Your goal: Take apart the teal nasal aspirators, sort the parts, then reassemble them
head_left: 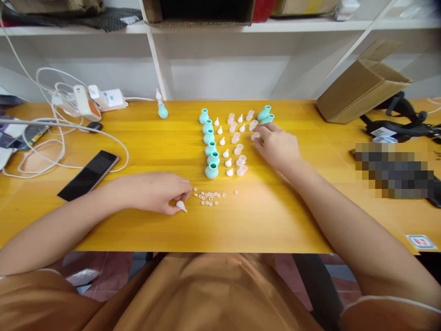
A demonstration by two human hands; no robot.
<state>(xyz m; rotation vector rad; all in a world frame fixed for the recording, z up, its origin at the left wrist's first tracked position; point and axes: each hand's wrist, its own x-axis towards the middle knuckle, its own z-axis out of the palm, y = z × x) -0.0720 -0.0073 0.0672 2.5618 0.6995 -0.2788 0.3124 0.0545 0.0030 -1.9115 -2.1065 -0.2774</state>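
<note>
My left hand (156, 192) rests on the yellow table (138, 138) and pinches a small white cone tip (181, 206). Just right of it lies a cluster of several tiny white rings (208, 198). My right hand (275, 146) reaches to the far end of the parts rows, fingers around a teal bulb (265, 115). A column of several teal bulbs (210, 145) stands in the middle, with a row of white tips (225, 154) and a row of clear pink caps (239, 149) beside it.
One assembled teal bulb with a white tip (161, 106) stands at the back. A black phone (88, 174) and tangled white cables with chargers (69, 110) lie left. A cardboard box (361, 85) and black straps (399, 119) sit right. White shelving runs behind.
</note>
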